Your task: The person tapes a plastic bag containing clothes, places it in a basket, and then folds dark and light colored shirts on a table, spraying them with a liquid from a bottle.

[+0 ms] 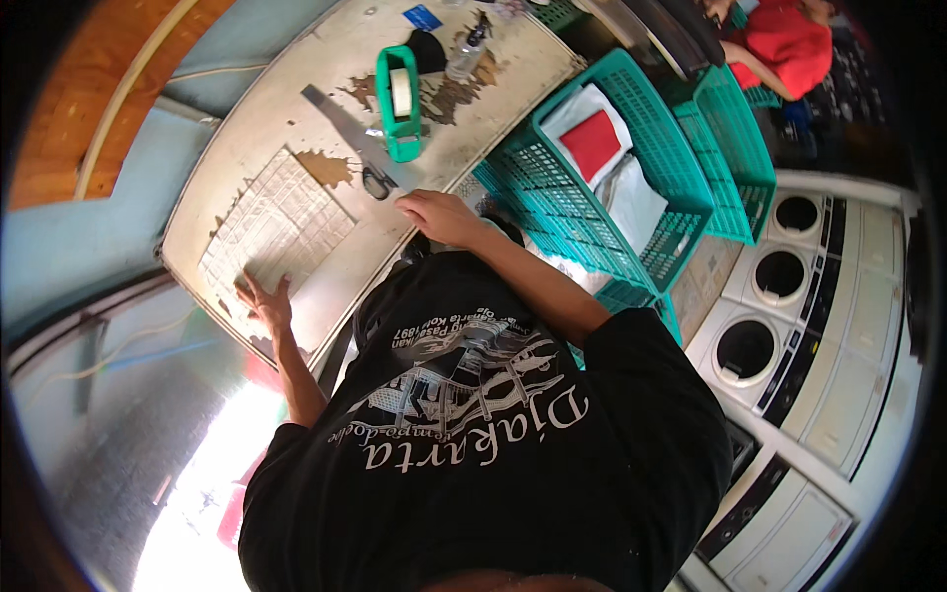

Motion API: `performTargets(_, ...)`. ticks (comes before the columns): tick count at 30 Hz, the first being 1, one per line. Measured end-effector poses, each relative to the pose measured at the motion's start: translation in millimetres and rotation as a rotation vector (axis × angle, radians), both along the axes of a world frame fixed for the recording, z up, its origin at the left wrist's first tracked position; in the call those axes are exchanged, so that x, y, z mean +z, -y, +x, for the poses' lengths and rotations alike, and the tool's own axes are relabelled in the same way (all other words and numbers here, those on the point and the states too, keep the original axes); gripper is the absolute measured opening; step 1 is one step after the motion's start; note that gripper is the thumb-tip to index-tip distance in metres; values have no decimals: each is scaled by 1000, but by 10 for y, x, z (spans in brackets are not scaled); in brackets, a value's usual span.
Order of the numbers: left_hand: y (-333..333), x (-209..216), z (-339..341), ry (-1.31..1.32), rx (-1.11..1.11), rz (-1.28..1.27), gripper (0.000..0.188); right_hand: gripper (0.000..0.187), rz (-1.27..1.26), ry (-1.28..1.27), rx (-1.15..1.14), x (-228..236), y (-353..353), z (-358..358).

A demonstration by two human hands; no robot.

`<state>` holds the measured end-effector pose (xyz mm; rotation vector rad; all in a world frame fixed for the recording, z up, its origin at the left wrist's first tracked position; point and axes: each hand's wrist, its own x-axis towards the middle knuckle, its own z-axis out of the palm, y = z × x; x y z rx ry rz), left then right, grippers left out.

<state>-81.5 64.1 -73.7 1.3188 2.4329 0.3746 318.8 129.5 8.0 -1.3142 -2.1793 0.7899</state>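
Note:
My left hand (pixel 264 300) lies with its fingers spread at the near-left edge of a flat, shiny, pale rectangle (pixel 281 217), seemingly clear plastic with a faint check of lines. It rests on the worn cream table (pixel 306 118). My right hand (pixel 441 218) is closed at the table's near edge; whatever its fingers may hold is hidden. Just left of that hand are a black loop handle (pixel 376 183) and a long grey strip (pixel 340 118); I cannot tell whether they are one piece. Beyond them stands a green tape dispenser (pixel 399 138) with a pale roll.
A clear spray bottle (pixel 468 54), a black round item (pixel 426 51) and a blue card (pixel 422 17) lie at the table's far end. Green baskets (pixel 592 232) stand right, one holding white and red packages (pixel 592 143). Front-loading machines (pixel 747 349) line the right; a person in red (pixel 784 44) is beyond.

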Motion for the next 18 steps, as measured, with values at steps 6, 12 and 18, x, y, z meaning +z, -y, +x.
performTargets(6,-18,-6,-89,-32,-63,-6,99,23,-139,-195,-452,58,550,1197)
performTargets(12,-248,587,808,110,-68,388,17,16,-225,-222,-947,-23,701,2662)
performTargets(18,-201,802,2151,567,-268,219,8,34,-234,101,-867,-828,607,4103)
